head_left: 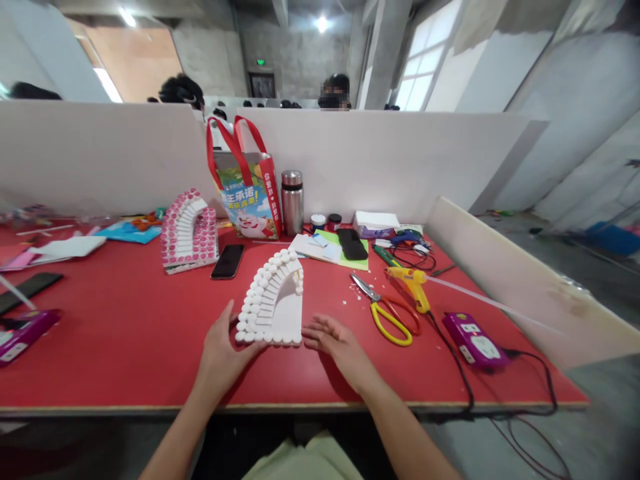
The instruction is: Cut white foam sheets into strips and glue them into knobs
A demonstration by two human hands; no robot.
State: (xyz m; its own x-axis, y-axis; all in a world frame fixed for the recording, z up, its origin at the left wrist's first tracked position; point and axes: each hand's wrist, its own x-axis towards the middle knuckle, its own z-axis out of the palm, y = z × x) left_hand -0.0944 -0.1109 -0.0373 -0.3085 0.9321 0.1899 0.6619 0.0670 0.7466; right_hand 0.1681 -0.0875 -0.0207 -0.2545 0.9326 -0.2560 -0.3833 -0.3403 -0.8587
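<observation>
- Firstly, pale green clothing (305, 460) and both forearms are cut off by the lower edge.
- Left hand (225, 350): grasping the lower left corner of a white stair model (287, 319), thumb along the front edge; some finger ends are hidden behind the discs.
- Right hand (335, 343): released, fingers extended at the model's right edge; fingertip contact cannot be confirmed.
- White stair model: located between the hands on the red table (135, 340), disc-edged with an arched opening; its back is not visible.
- At right: scissors (374, 297) with one yellow and one red handle, a yellow glue gun (415, 287) and a purple power strip (475, 341).
- At left: a second power strip (25, 337), cut off by the frame.
- Beyond the model: a dark phone (228, 261) and, beside it, a pink-and-white stair model (170, 233).
- Further back: a printed bag (250, 193), a steel flask (293, 203) and a black object (353, 244) of uncertain identity.
- Rear: a white partition (390, 160) conceals people below head level; a green sign (261, 62) is too small to read.
</observation>
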